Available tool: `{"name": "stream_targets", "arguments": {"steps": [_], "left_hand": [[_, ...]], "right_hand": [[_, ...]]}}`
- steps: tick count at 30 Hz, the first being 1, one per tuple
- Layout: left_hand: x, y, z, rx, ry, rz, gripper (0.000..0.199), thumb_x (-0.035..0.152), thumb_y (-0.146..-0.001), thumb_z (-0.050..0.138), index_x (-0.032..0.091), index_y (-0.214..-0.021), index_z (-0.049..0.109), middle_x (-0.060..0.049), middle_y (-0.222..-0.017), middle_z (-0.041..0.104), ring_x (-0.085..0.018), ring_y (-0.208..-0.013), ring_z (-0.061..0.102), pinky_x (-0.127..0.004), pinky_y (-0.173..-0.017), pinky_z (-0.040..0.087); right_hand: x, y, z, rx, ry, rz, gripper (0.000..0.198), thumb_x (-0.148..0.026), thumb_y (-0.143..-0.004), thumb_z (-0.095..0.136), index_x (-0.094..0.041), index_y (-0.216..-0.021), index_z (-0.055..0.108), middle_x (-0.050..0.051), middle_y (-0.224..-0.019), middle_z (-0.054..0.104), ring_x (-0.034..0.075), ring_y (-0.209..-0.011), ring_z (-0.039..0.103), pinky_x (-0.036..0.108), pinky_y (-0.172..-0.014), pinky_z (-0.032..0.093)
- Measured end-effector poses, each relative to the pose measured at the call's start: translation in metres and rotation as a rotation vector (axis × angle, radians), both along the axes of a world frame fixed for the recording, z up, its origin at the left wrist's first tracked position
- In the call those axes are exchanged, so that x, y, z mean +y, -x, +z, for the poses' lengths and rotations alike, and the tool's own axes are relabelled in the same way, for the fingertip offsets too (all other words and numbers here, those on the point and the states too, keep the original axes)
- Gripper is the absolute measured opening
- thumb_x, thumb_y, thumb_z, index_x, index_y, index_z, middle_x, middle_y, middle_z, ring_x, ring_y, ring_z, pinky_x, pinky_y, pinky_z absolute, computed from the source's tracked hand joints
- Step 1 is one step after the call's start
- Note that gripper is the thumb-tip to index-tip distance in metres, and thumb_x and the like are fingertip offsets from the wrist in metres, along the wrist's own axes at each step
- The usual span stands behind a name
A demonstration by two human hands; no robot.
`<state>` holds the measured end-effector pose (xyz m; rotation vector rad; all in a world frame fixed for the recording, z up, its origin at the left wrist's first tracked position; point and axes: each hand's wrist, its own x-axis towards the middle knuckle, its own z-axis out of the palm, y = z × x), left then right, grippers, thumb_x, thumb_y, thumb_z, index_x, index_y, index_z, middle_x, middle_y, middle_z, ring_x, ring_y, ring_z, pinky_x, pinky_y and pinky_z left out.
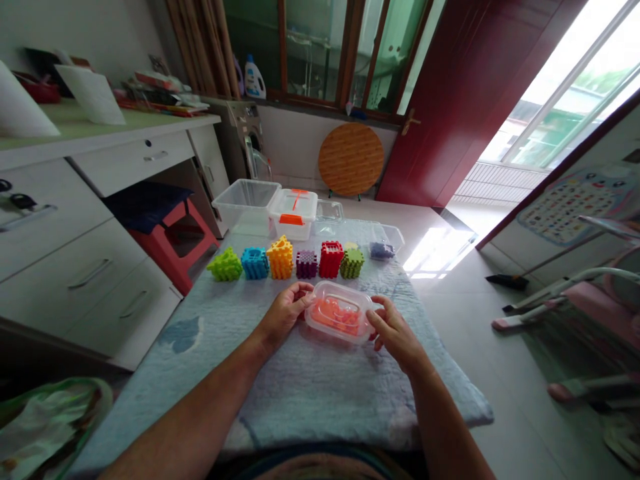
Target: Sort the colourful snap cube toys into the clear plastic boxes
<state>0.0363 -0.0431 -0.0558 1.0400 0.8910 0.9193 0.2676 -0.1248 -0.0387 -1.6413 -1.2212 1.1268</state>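
Note:
Between my two hands is a small clear plastic container (340, 288) with its lid on and orange pieces (334, 316) inside. My left hand (293, 308) grips its left end, thumb on top of the lid. On the opposite end, my right hand (393, 328) has its thumb and fingers closed on the edge. Just beyond stands a row of coloured block shapes: light green (226, 265), blue (255, 263), yellow (281, 257), purple (307, 264), red (331, 259) and olive green (353, 263).
Behind the row are a large clear bin (247, 200), a white-lidded box with orange latches (294, 212) and a clear container with dark purple pieces (383, 250). A blue cloth (210, 373) covers the table. A red stool (173, 233) stands left, a pink chair (600, 300) right.

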Motion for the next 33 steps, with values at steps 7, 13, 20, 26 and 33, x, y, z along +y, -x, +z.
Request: {"name": "stream_targets", "arguments": {"steps": [7, 13, 20, 26, 33], "left_hand": [[0.002, 0.005, -0.004, 0.117, 0.017, -0.068, 0.036, 0.048, -0.076, 0.068, 0.017, -0.088, 0.053, 0.007, -0.056, 0.052, -0.007, -0.042, 0.044, -0.018, -0.043, 0.034], [0.004, 0.005, -0.003, 0.147, -0.051, -0.074, 0.043, 0.051, -0.076, 0.065, 0.019, -0.100, 0.050, 0.010, -0.051, 0.048, -0.007, -0.037, 0.036, -0.019, -0.039, 0.023], [-0.004, 0.006, 0.006, 0.393, -0.438, 0.017, 0.037, 0.039, -0.087, 0.055, 0.020, -0.120, 0.052, 0.009, -0.054, 0.047, -0.012, -0.048, 0.041, -0.023, -0.052, 0.028], [-0.011, 0.006, 0.012, 0.530, -0.620, 0.092, 0.041, 0.033, -0.085, 0.057, 0.024, -0.125, 0.059, 0.003, -0.064, 0.057, -0.018, -0.060, 0.054, -0.026, -0.065, 0.035], [-0.014, 0.007, 0.013, 0.662, -0.767, 0.066, 0.045, 0.041, -0.085, 0.062, 0.023, -0.125, 0.059, -0.002, -0.073, 0.060, -0.023, -0.077, 0.061, -0.027, -0.075, 0.041]], "right_hand": [[-0.003, 0.007, 0.006, 0.017, 0.033, -0.011, 0.072, -0.058, -0.079, 0.055, -0.019, -0.133, 0.029, -0.011, -0.060, 0.049, 0.013, -0.045, 0.051, 0.021, -0.037, 0.039], [-0.006, 0.016, 0.014, -0.403, -0.191, -0.042, 0.059, -0.038, -0.089, 0.041, -0.012, -0.141, 0.033, -0.007, -0.061, 0.048, 0.015, -0.053, 0.052, 0.026, -0.052, 0.042], [-0.006, 0.019, 0.015, -0.711, -0.268, -0.038, 0.061, -0.027, -0.090, 0.034, -0.013, -0.149, 0.029, -0.004, -0.061, 0.055, 0.018, -0.055, 0.056, 0.027, -0.056, 0.039], [-0.006, 0.025, 0.024, -0.933, -0.153, -0.013, 0.062, -0.025, -0.091, 0.036, -0.015, -0.152, 0.027, 0.003, -0.068, 0.066, 0.021, -0.058, 0.062, 0.029, -0.057, 0.039], [-0.007, 0.035, 0.028, -0.983, -0.210, 0.015, 0.063, -0.035, -0.096, 0.038, -0.013, -0.153, 0.024, 0.009, -0.080, 0.072, 0.026, -0.072, 0.069, 0.031, -0.061, 0.044]]}}
